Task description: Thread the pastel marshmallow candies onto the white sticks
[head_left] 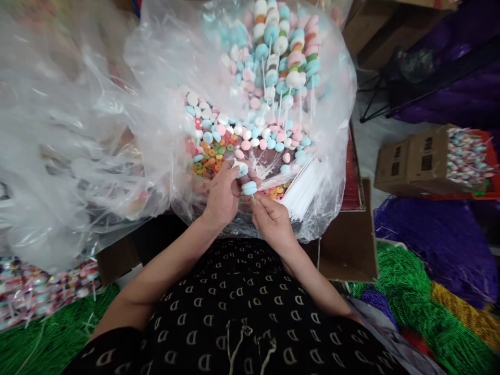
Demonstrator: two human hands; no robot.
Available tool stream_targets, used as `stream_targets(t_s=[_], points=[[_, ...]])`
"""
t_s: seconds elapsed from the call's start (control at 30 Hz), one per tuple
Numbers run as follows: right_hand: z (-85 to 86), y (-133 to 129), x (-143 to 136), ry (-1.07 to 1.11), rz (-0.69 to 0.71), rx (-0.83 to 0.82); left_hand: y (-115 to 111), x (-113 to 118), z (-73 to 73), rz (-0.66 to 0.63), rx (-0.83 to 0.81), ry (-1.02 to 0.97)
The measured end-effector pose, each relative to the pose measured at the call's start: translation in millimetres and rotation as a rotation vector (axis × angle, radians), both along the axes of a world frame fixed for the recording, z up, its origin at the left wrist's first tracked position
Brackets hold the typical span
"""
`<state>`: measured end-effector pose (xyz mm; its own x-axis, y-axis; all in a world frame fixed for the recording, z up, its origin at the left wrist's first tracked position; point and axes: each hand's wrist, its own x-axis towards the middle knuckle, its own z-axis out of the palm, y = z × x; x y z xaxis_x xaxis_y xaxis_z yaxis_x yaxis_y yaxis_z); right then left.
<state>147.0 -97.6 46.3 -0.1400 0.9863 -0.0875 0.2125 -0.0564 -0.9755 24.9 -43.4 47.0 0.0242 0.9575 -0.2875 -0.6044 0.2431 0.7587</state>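
Your right hand (pixel 273 219) pinches a stick upright under the blue candy (pixel 249 187), while your left hand (pixel 223 195), closed on more candies, sits just beside it.

Soft, even daylight fills the scene, bright enough for clear colours; white glare streaks the crinkled plastic bag (pixel 117 104), clouding what lies behind it; shadows are faint, deepest beneath the bag; wide-angle distortion bends the edges; the upper left corner smears into blur; the centre stays sharp.
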Motion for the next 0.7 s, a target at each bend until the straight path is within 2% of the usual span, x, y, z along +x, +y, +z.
stream_targets(t_s=[0.13, 0.27, 0.37, 0.5, 0.6, 0.7], points=[[-0.5, 4, -5, 0.062, -0.001, -0.018, -5, 4, -0.3, -0.051, -0.014, -0.069], [-4.2, 9, -1, 0.077, 0.014, -0.039, -3, 0, 8.3, -0.041, -0.032, -0.122], [-7.6, 9, 4, 0.073, 0.001, -0.042, 1, -3, 11.9, 0.019, -0.019, -0.081], [-6.6, 5, 8, 0.045, -0.021, 0.008, 3, -2, 9.3, 0.058, 0.027, 0.000], [-4.1, 1, 8, 0.051, -0.010, 0.002, 1, 2, 7.2, 0.008, 0.018, 0.024], [-4.1, -4, 5, 0.159, -0.009, -0.118, -4, 6, 5.3, -0.065, -0.004, 0.012]])
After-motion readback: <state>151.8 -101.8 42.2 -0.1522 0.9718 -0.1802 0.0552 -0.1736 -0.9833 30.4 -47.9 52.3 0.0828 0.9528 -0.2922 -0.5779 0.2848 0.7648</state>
